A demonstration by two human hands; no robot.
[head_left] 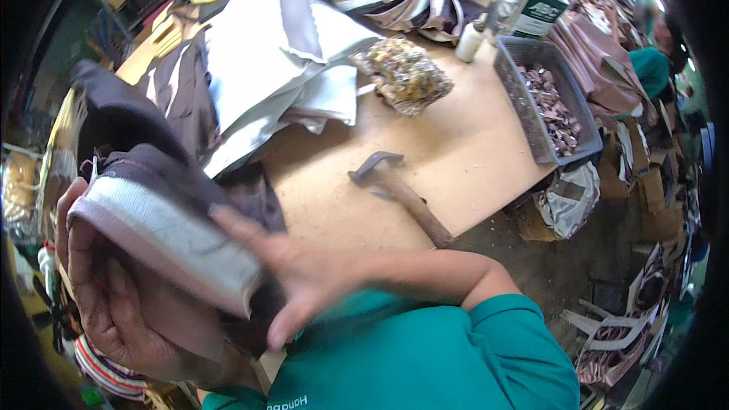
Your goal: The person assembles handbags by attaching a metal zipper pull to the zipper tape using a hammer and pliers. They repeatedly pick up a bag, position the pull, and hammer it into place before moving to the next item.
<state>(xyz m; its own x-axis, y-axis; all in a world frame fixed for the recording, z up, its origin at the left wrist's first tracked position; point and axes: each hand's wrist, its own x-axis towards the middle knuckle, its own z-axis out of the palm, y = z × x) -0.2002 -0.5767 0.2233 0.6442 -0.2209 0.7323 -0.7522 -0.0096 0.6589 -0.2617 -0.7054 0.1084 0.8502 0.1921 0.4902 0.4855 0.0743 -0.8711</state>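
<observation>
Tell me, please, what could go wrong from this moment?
The hammer lies with its handle end at the edge of the table, so the right arm close by might knock it off. The grey tray of scraps also sits near the edge and could spill if bumped. The layered piece might slip if the left hand loosens.

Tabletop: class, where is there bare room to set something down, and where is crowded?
Bare: between hammer and grey tray, and between crusty lump and hammer. Crowded: left, under white sheets; far edge, with dark pieces and bottle. A held piece hides the near left.
</observation>
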